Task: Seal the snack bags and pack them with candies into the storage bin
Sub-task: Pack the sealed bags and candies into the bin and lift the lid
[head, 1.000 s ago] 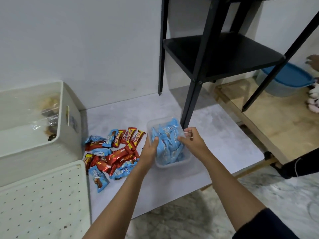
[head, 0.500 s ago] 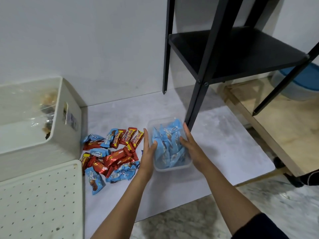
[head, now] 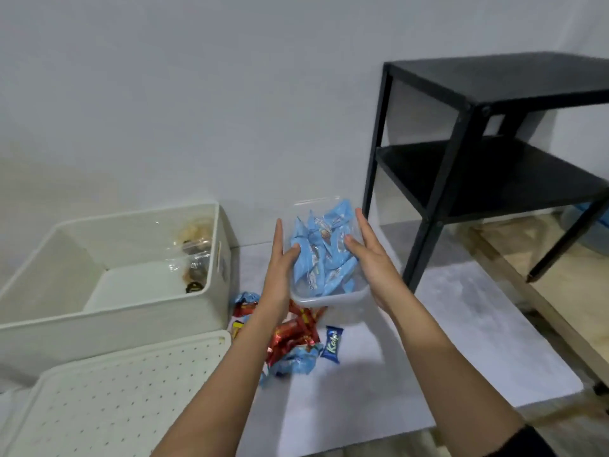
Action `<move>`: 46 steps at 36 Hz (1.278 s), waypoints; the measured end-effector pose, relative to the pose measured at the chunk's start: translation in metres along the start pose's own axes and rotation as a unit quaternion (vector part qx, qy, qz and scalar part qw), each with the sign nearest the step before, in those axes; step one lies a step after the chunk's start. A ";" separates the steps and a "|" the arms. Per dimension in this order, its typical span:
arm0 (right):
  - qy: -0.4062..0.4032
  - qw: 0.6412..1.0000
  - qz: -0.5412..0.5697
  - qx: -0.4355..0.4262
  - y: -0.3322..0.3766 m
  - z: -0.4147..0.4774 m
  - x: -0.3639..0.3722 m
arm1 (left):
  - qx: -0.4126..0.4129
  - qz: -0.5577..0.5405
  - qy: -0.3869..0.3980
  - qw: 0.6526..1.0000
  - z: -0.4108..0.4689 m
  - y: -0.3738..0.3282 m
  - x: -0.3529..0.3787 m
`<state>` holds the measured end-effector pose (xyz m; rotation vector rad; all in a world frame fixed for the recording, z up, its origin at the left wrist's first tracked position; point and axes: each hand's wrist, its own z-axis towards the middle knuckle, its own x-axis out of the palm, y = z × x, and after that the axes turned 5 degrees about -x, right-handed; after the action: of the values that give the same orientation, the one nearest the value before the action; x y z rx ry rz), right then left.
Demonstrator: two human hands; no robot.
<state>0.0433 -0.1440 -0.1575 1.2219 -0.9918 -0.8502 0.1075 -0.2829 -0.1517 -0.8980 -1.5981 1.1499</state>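
A clear plastic container (head: 329, 300) filled with blue-wrapped candies (head: 324, 255) is held up off the floor mat between both palms. My left hand (head: 280, 265) presses its left side and my right hand (head: 370, 258) presses its right side, fingers straight. The white storage bin (head: 108, 311) stands open to the left, with clear snack bags (head: 194, 255) in its far right corner. Loose red and blue candies (head: 293, 338) lie on the mat below the container, partly hidden by my left forearm.
The bin's white perforated lid (head: 115, 397) lies flat in front of the bin. A black two-tier metal shelf (head: 487, 166) stands at the right, one leg close to the container. A white wall is behind, and a wooden board (head: 560, 291) lies at far right.
Both hands gripped the container by its sides and lifted it off the mat, up and slightly leftward toward the bin. The view tilted up, showing more of the bin and shelf.
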 end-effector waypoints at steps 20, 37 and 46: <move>0.130 0.988 0.064 0.051 -0.004 0.088 0.399 | 0.031 0.137 -0.142 0.980 0.021 -0.161 -0.372; 0.059 0.980 -0.019 0.190 -0.122 0.135 0.452 | -0.185 0.106 -0.108 0.971 0.100 -0.093 -0.470; 0.116 0.966 -0.023 0.229 -0.151 0.141 0.460 | -0.234 0.113 -0.129 0.957 0.106 -0.070 -0.495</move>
<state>0.0721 -0.6425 -0.2309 1.7001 -0.9996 -0.5067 0.1471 -0.7859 -0.2306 -1.3050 -2.0753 1.0949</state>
